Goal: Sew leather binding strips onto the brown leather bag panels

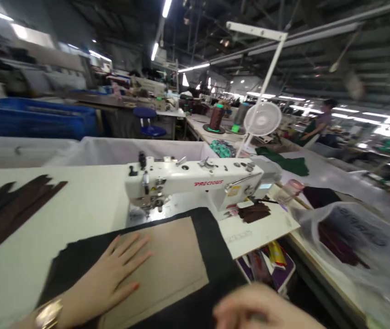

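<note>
The beige panel (pixel 170 256) is laid on black fabric (pixel 212 237) on the table (pixel 92 196) under the flat, spread left hand (pixel 114 274), the grip of the blurred right hand (pixel 254 306) cannot be told, and "PRECIOUS" is printed on the sewing machine (pixel 181 180) beyond.

White counter (pixel 88 201), its surface bearing a sewing machine (pixel 181 180) beyond the left hand (pixel 119 269). Black sheet material (pixel 215 256) lies beneath that hand and extends toward the right hand (pixel 259 306). Dark brown strips (pixel 16 212) lie left of both hands; a small brown bundle (pixel 254 212) lies beyond the right.
</note>
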Demonstrator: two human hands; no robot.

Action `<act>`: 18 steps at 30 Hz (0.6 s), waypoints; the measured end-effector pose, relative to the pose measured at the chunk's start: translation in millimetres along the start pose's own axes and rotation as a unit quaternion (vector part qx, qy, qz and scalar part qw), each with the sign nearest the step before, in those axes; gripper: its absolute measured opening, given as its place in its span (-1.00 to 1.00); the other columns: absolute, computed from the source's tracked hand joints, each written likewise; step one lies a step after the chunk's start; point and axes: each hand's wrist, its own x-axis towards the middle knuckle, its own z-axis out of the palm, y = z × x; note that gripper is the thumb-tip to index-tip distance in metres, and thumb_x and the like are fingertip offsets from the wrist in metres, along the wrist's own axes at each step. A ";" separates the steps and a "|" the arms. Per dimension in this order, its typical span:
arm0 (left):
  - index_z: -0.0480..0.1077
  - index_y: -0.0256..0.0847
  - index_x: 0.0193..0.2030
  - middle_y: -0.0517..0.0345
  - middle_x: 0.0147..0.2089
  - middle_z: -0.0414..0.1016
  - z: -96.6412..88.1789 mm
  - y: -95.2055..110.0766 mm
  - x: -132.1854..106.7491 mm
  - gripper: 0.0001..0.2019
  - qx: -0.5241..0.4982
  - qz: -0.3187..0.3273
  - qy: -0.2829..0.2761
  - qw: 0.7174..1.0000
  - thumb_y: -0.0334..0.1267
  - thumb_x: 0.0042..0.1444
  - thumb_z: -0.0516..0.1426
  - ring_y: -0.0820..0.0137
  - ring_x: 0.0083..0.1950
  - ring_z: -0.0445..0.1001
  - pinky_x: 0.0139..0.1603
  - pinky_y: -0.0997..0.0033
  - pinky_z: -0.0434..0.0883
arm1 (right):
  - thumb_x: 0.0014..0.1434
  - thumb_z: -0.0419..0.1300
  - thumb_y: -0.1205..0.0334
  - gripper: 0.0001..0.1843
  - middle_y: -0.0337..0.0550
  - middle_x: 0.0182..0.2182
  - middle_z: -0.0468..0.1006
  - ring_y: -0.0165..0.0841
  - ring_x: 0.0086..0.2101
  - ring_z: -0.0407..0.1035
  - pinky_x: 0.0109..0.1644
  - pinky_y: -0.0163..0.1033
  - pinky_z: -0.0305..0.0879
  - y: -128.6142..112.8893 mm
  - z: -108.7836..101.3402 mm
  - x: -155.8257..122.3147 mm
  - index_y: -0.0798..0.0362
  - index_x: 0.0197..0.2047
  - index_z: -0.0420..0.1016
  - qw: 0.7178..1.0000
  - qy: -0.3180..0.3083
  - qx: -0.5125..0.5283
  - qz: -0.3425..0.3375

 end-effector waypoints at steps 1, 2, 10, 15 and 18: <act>-0.02 0.18 0.38 0.11 0.45 -0.03 -2.4 1.9 -0.6 -0.41 -0.009 -0.010 -0.025 1.000 -0.04 0.24 0.05 0.05 0.43 -0.03 0.35 -0.17 -0.06 | 0.34 0.05 0.06 -0.62 -0.07 0.11 0.37 -0.20 0.08 0.28 0.14 0.01 0.24 -1.1 -9.2 28.0 -0.10 0.20 0.31 0.999 0.013 -0.031 -0.019; -0.02 0.15 0.38 0.10 0.46 -0.07 -5.1 3.5 0.1 -0.40 -0.023 -0.019 -0.034 0.999 -0.04 0.23 0.06 0.05 0.44 -0.06 0.36 -0.18 -0.07 | 0.36 0.01 0.08 -0.61 -0.07 0.13 0.37 -0.20 0.12 0.24 0.21 -0.01 0.15 -2.4 -15.8 60.0 -0.13 0.22 0.30 0.996 0.047 -0.070 -0.043; -0.07 0.04 0.41 0.06 0.48 -0.17 -8.6 7.5 2.7 -0.32 -0.049 -0.050 -0.022 0.997 -0.05 0.20 0.10 0.04 0.45 -0.09 0.37 -0.20 -0.01 | 0.15 0.30 0.16 -0.77 -0.03 -0.22 0.50 -0.18 -0.13 0.35 -0.05 -0.13 0.26 -15.6 -26.8 244.4 0.07 -0.15 0.53 0.845 0.149 -0.473 -0.202; -0.11 -0.10 0.43 -0.11 0.48 -0.22 6.0 -4.2 4.5 -0.21 0.007 -0.037 0.017 0.999 0.11 0.15 0.10 -0.02 0.45 -0.11 0.36 -0.18 0.00 | 0.26 0.17 0.27 -0.88 0.02 -0.24 0.49 -0.19 -0.16 0.36 -0.08 -0.14 0.24 -20.9 -21.6 215.3 0.12 -0.29 0.49 0.808 0.161 -0.539 -0.175; -0.18 -0.29 0.44 -0.32 0.44 -0.11 12.8 -11.3 8.0 -0.04 0.039 -0.023 0.096 0.994 0.21 0.06 0.13 -0.12 0.43 -0.07 0.36 -0.25 -0.11 | 0.31 0.08 0.30 -0.86 -0.04 -0.33 0.52 -0.26 -0.32 0.40 -0.23 -0.20 0.26 -41.5 3.6 162.4 0.11 -0.25 0.45 0.799 0.146 -0.560 -0.166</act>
